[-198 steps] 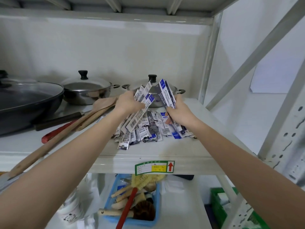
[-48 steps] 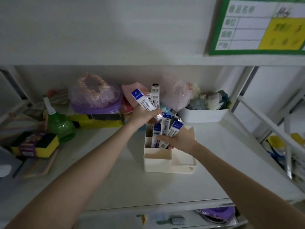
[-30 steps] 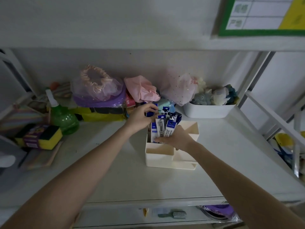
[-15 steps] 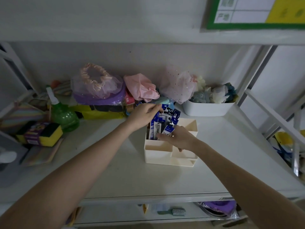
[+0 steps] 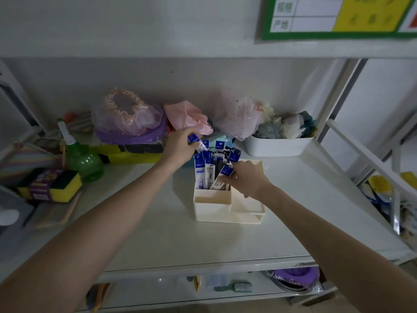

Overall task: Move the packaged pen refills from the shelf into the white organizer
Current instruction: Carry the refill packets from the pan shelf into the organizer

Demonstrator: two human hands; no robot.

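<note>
- Upright in the back-left compartment of the white organizer [image 5: 216,212], the packaged pen refills [image 5: 208,170] stand as a crowded bundle, blue header cards on top, white printed bodies below.
- A second and a half ago the packets were still raised above the rim, several of them held high; now nearly all have dropped into the compartment, so this load is all but delivered.
- Packets lean at mixed angles instead of sitting flush; one near the front slants across the others.
- Left hand [image 5: 180,146] is at the back-left of the bundle, its fingers [image 5: 191,134] clenched on one blue-topped packet whose top sticks out beside the rest.
- Right hand [image 5: 244,179] is at the front-right of the bundle, fingers [image 5: 225,177] pinching the slanted packet by its blue end, apparently tucking it in.
- Front and right compartments of the organizer show nothing inside.
- Organizer sits on a white shelf [image 5: 180,240], well back from its front edge.
- Behind it lie a pink cloth [image 5: 187,116] and a white tub [image 5: 277,146] of soft items; a green spray bottle [image 5: 82,159] stands well to the left.
</note>
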